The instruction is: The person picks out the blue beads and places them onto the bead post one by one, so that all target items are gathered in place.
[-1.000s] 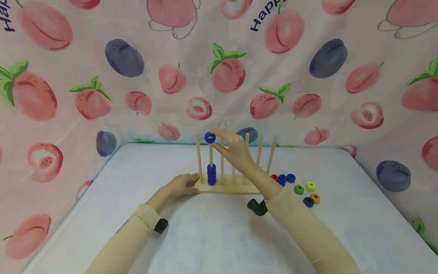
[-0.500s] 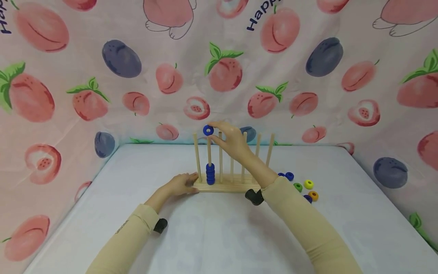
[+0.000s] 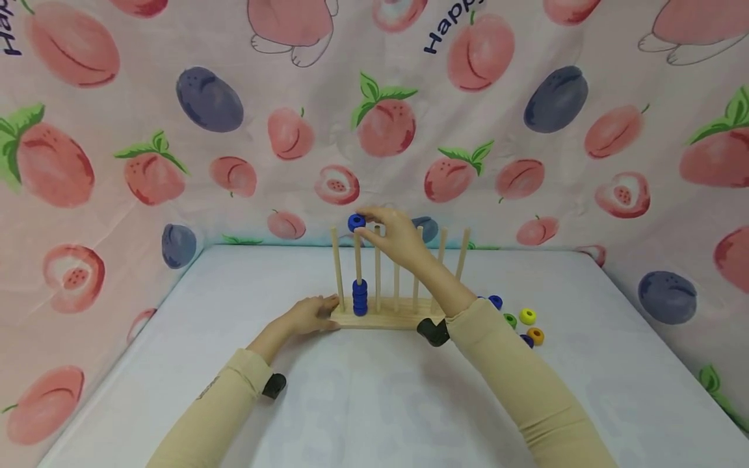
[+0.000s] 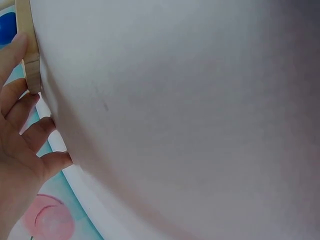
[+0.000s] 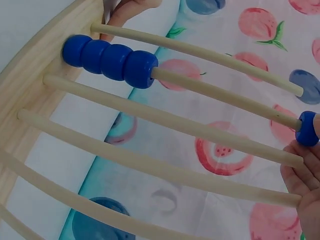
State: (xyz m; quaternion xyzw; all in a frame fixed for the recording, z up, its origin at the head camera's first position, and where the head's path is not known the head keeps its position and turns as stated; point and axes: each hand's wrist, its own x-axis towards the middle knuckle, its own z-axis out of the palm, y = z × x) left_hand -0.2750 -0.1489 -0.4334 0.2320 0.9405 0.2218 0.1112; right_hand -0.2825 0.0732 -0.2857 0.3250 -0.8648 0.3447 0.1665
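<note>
We worked over the white table (image 3: 351, 403), and on it stood the wooden rack (image 3: 380, 318) with its row of upright pegs (image 3: 377, 268). For this step, we judged, the rack should not slide or rock, so the left hand (image 3: 306, 316) was well placed: it held the rack's left end low, between thumb and fingers, well apart from the peg tips. The right hand (image 3: 399, 240) was up at the height of the tips, and it pinched one bead narrowly at its edge, which seemed to us a good hold, because the hole was left free. Around the bottom of the second peg from the left (image 3: 359, 260) was the stack of four blue beads (image 3: 359, 298), with bare wood above it. The held blue bead (image 3: 355, 223) was at the tip of this peg; whether the tip was inside the hole, we could not tell. In the head view its hole looked turned partly toward the camera, so we thought it better to level the bead, bring hole and tip into one line, lower gently, and release only when the peg was surely through.
</note>
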